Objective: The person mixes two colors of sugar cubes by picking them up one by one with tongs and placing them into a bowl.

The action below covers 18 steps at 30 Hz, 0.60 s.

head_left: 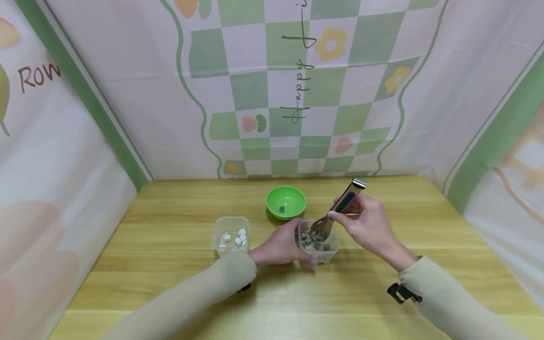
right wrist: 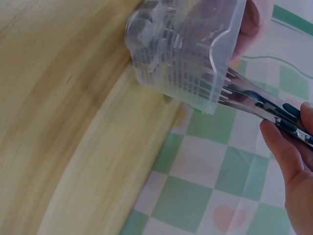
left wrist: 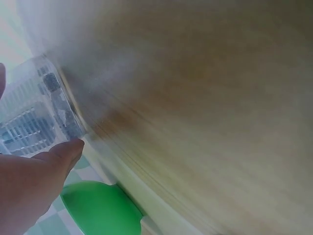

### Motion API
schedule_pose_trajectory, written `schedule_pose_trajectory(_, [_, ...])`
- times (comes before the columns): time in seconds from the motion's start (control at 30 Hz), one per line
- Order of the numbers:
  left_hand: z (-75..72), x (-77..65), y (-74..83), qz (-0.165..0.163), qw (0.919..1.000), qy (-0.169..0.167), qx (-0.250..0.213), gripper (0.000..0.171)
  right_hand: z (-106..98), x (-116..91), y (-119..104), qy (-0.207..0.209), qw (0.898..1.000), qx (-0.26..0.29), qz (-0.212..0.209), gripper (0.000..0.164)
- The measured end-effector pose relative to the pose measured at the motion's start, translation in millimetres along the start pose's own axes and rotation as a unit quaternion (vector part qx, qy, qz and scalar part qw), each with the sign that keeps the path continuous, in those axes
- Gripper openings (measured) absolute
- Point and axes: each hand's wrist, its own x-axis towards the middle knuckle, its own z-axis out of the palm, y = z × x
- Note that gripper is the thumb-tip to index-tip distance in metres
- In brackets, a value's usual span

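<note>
My left hand point(head_left: 278, 245) grips a clear plastic container point(head_left: 333, 255), fingers on its far side and thumb on its near side. Several small dark grey cubes point(head_left: 317, 245) lie inside it. In my right hand point(head_left: 369, 224) I hold metal tongs point(head_left: 346, 198) with dark grips, tilted so that their slotted ends reach down among the cubes. The right wrist view shows the tongs point(right wrist: 254, 100) entering over the container's rim, pinched between thumb and fingers. Whether a cube sits between the tong ends, I cannot tell.
Behind the container stands a green bowl point(head_left: 293, 196) with one dark cube point(head_left: 282, 208) in it. To the left is a second clear container point(head_left: 218, 231) holding several white cubes point(head_left: 238, 241). A patterned cloth point(head_left: 246, 42) hangs along the table's back edge.
</note>
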Motion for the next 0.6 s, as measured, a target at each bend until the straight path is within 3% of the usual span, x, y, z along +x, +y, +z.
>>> schedule_pose_trajectory(0.6, [0.3,-0.7,1.1,-0.017,0.9998,0.002,-0.006,0.112,7.4,-1.3,-1.2,-0.007,1.0,-0.019,-0.01,0.024])
